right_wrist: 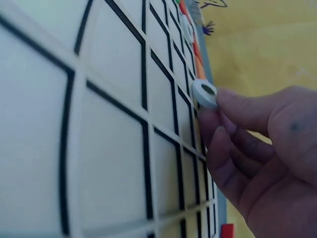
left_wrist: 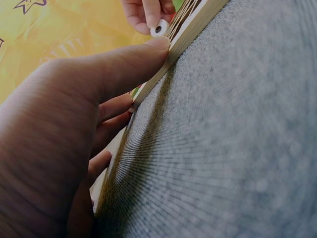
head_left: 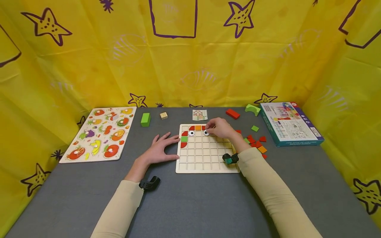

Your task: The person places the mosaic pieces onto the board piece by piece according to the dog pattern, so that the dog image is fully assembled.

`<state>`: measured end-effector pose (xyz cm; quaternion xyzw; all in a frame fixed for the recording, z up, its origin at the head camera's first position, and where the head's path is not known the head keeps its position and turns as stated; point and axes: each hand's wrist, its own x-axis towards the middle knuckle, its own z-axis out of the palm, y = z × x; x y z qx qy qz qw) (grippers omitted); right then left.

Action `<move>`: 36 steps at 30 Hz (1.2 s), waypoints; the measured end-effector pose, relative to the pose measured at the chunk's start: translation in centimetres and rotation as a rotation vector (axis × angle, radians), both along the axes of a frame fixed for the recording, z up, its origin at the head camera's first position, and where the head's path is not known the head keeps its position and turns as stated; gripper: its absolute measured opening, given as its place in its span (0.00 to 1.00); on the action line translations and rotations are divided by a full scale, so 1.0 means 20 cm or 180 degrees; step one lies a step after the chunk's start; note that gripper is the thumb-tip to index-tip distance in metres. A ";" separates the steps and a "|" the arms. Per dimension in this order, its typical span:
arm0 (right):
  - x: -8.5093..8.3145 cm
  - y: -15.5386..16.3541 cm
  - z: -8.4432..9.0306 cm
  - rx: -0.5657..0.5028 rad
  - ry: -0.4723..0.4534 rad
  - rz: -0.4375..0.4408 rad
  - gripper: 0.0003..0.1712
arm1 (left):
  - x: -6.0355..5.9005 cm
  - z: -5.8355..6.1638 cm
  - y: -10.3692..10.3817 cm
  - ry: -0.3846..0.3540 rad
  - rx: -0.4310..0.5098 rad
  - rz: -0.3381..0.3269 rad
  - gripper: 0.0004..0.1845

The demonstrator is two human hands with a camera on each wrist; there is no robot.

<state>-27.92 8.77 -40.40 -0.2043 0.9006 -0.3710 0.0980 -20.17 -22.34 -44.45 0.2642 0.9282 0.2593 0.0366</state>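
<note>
A grey table (head_left: 190,205) is carrying a wooden grid board (head_left: 205,155) near its middle, a fruit puzzle (head_left: 99,134) at its left edge and a teal box (head_left: 290,124) at its right edge. The left hand (head_left: 162,148) is lying flat, fingers straight, touching the board's left edge. The right hand (head_left: 220,128) is pinching a white eye piece (right_wrist: 204,93) (probably just touching the board) near the board's far edge.
</note>
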 end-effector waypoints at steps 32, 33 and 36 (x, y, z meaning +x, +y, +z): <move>0.00 0.11 0.03 0.0144 -0.0023 0.0042 0.13 | 0.00 -0.01 0.00 -0.0033 -0.0014 0.0000 0.42; 0.00 0.13 0.04 0.0135 -0.0036 0.0045 0.14 | 0.00 -0.01 0.00 -0.0032 -0.0017 0.0004 0.42; -0.01 0.22 0.07 0.0178 -0.0034 -0.0005 0.16 | 0.00 0.00 0.00 -0.0027 -0.0026 0.0011 0.42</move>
